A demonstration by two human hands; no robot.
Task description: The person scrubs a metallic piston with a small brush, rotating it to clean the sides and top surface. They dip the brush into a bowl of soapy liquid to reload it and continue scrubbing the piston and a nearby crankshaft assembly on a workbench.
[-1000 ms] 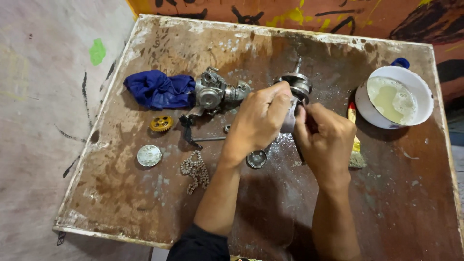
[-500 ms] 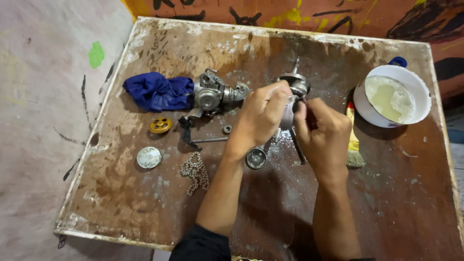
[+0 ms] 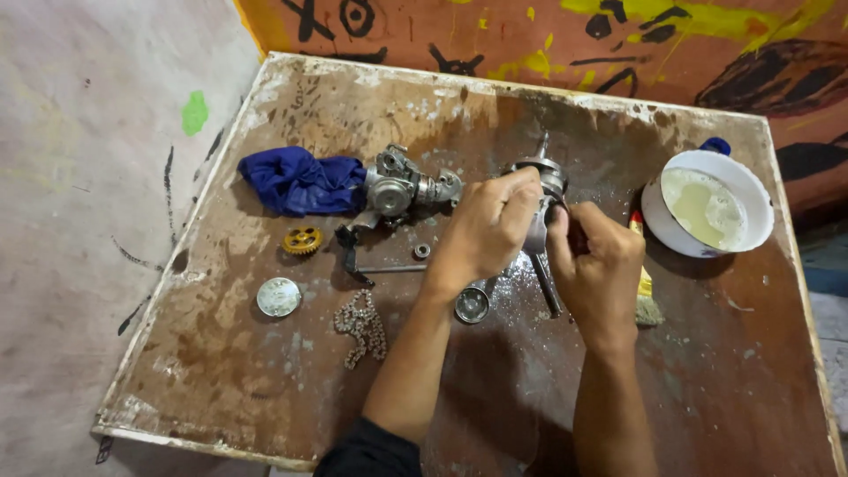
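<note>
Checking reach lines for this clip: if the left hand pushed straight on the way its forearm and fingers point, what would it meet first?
The left hand points up and right, and its fingers already wrap the metal crankshaft assembly, so that comes first. Beyond it, only bare worn tabletop seems to follow, though depth is unclear.

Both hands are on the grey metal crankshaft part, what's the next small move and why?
Probably keep the left hand clamped on the grey metal crankshaft assembly while the right hand works its side; the part stands propped on the worn brown table and could tip.
</note>
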